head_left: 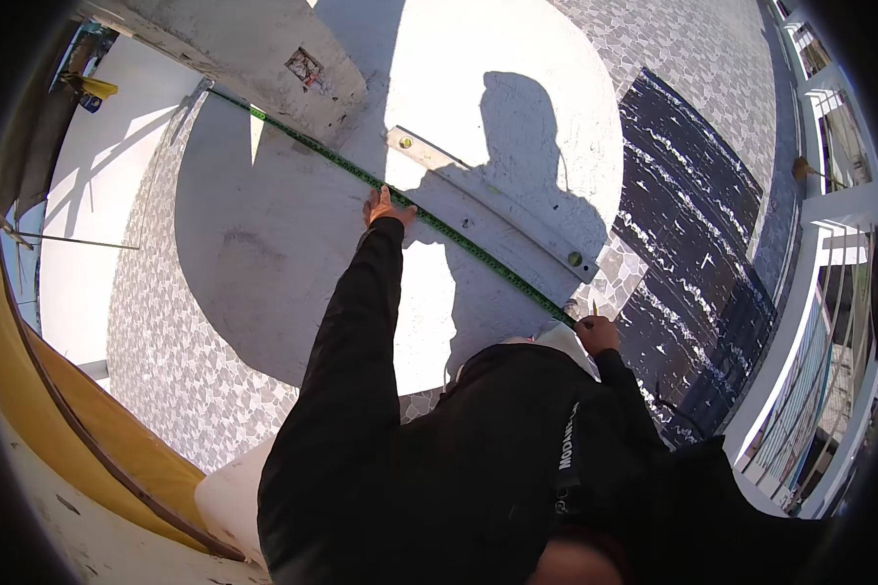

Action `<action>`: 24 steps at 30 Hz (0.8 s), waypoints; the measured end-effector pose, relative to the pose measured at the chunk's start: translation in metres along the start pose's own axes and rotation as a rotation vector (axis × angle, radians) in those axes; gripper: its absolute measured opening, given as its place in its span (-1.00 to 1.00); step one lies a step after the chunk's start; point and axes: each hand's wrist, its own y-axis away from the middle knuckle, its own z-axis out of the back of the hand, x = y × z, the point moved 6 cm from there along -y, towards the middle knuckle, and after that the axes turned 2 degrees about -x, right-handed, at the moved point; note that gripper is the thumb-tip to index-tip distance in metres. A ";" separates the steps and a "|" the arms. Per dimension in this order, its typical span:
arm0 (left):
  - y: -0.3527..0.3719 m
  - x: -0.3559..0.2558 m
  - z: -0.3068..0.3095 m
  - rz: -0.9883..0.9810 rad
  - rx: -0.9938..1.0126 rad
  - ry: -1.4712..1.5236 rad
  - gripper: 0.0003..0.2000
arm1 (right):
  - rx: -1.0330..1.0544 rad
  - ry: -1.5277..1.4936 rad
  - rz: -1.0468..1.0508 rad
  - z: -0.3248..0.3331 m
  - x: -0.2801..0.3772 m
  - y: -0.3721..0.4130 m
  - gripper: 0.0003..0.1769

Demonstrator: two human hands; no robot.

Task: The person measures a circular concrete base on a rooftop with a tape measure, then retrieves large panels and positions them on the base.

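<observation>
While resting the left hand (390, 209) on a green measuring tape (488, 259) with fingers spread, grips the near end of the tape in the curled fingers of the right hand (597, 334). Holds the hands well apart, with a straight length of tape between them. Beyond the left hand, stretches the tape on past the foot of a concrete block (307, 83) to the far left of a rounded white slab (341, 336). Just above the tape, on the same slab, to be seen: a long metal level (488, 203), roughly in line with the tape and touched by neither hand. At the right hand, visible too: a small yellowish tip, too small to name. To the right of that hand, over patterned flooring (210, 380), to be seen: a dark sheet (678, 224) with white streaks.
</observation>
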 end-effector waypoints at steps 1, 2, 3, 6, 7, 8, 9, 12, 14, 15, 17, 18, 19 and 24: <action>-0.005 0.002 -0.005 0.008 -0.010 -0.015 -0.07 | 0.005 0.012 -0.003 0.001 0.002 -0.002 -0.71; -0.004 0.001 -0.003 0.016 0.002 -0.007 -0.07 | 0.014 0.014 -0.010 0.000 0.000 -0.002 -0.71; -0.001 0.001 0.000 0.023 0.019 -0.002 -0.07 | 0.019 0.010 -0.045 0.002 0.002 0.000 -0.71; 0.000 0.001 0.000 0.017 0.015 -0.002 -0.08 | 0.033 -0.005 0.050 -0.006 -0.001 -0.006 -0.69; 0.008 -0.004 0.008 0.027 0.034 0.007 -0.08 | 0.049 0.017 0.037 -0.004 0.003 -0.005 -0.69; 0.000 -0.003 0.002 0.006 0.011 -0.034 -0.08 | 0.030 0.023 0.020 -0.005 0.000 -0.004 -0.69; -0.010 0.002 -0.006 -0.054 -0.007 -0.012 -0.07 | 0.015 0.006 -0.002 0.005 0.008 0.002 -0.70; -0.020 0.005 -0.010 -0.097 -0.010 -0.034 -0.02 | 0.050 0.013 -0.061 -0.002 -0.003 -0.001 -0.71; -0.029 0.009 -0.014 -0.083 -0.025 -0.123 0.03 | 0.017 -0.021 -0.031 -0.001 -0.001 0.000 -0.73; -0.028 0.009 -0.016 -0.102 -0.019 -0.129 0.03 | 0.011 -0.027 -0.049 -0.003 -0.004 0.000 -0.73; -0.032 0.012 -0.016 -0.122 -0.060 -0.083 0.03 | -0.001 -0.038 -0.029 -0.007 -0.005 -0.003 -0.75; -0.037 0.014 -0.019 -0.137 -0.080 -0.122 0.03 | -0.014 -0.041 -0.020 -0.007 -0.004 -0.003 -0.75; -0.043 0.018 -0.022 -0.141 -0.083 -0.124 0.03 | -0.018 -0.045 -0.021 -0.007 -0.004 -0.003 -0.75; -0.042 0.016 -0.021 -0.149 -0.087 -0.153 0.03 | 0.027 -0.004 -0.068 -0.005 -0.003 -0.002 -0.75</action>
